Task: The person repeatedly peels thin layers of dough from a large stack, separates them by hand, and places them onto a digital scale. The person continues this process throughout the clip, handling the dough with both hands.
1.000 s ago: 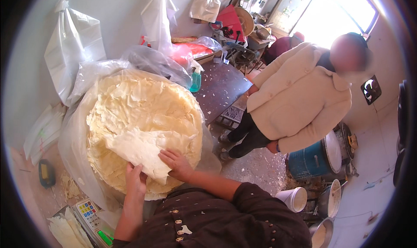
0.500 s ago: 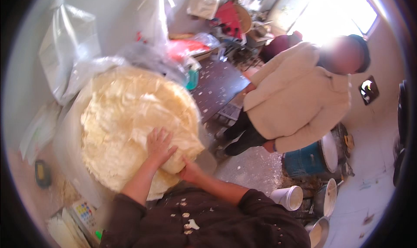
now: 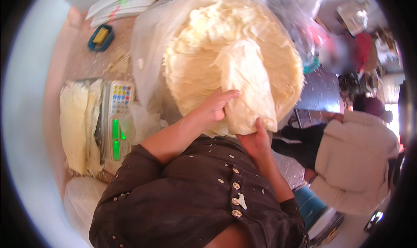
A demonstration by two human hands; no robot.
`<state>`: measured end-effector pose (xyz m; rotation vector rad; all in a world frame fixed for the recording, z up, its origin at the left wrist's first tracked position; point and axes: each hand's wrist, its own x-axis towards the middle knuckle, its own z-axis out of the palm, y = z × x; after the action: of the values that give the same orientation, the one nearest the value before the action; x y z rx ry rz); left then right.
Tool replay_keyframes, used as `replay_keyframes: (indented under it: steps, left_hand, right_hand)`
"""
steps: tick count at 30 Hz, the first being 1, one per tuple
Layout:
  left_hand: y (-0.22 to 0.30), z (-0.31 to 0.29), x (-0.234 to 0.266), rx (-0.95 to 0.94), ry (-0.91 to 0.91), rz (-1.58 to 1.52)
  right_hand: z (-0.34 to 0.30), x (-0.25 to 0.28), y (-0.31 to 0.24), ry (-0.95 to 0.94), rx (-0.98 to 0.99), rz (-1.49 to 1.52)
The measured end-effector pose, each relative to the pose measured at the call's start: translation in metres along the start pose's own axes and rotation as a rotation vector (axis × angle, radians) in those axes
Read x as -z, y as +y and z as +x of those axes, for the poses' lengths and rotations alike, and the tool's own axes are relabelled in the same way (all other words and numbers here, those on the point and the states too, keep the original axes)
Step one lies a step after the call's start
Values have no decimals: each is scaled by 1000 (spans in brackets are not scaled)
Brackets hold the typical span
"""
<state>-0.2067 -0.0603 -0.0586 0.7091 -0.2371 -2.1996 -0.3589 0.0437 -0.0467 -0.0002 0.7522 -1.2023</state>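
Observation:
A wide round mass of pale yellow, dough-like stuff point(image 3: 193, 76) fills a container lined with clear plastic point(image 3: 150, 35) right in front of me. Above its near half I hold a long, cream-coloured slab point(image 3: 247, 87) with a wrinkled surface; whether a thin film wraps it I cannot tell. My left hand point(image 3: 216, 105) grips the slab's left side, thumb and fingers toward its lower part. My right hand point(image 3: 257, 141) clasps its lower right corner, thumb on top and the other fingers partly hidden beneath.
At left stand a scale with a coloured keypad point(image 3: 120, 96) and green-lit display, a stack of pale sheets point(image 3: 74, 126) and a blue dish with a yellow block point(image 3: 100, 37). To the right are a dark table point(image 3: 319, 91), a person in a beige coat point(image 3: 354, 161) and a blue drum point(image 3: 309, 204).
My view has swung left, bringing the scale fully in. Both hands were pressing on a lump over the mass; now they hold the slab raised. The person now appears farther right and lower.

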Motion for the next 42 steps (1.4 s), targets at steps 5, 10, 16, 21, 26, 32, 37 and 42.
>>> replay_keyframes:
  steps: [5, 10, 16, 21, 26, 32, 37, 42]
  left_hand:
    - [44, -46, -15, -294, 11, 144]
    - [111, -126, -14, -677, -34, -127]
    - [191, -232, 29, -1406, 383, -183]
    - [214, -283, 85, -1806, 189, -233]
    - [196, -259, 162, -1856, 602, -610]
    - [190, -280, 178, -1322, 1508, 701]
    - [215, -277, 208, -1584, 725, -495]
    - [184, -250, 196, -1388, 765, -392]
  right_hand:
    - [14, -3, -4, -342, 102, -993]
    - [29, -18, -4, -556, -203, -443]
    - [36, -23, -3, -516, -289, -607]
    - [39, -25, -4, -579, -326, -647]
    - [42, -23, -5, -506, -327, -760]
    - [42, 10, -22, -449, -282, -701]
    - [36, 33, -30, -174, -41, -1047]
    - [30, 22, -15, -303, 173, -1735]
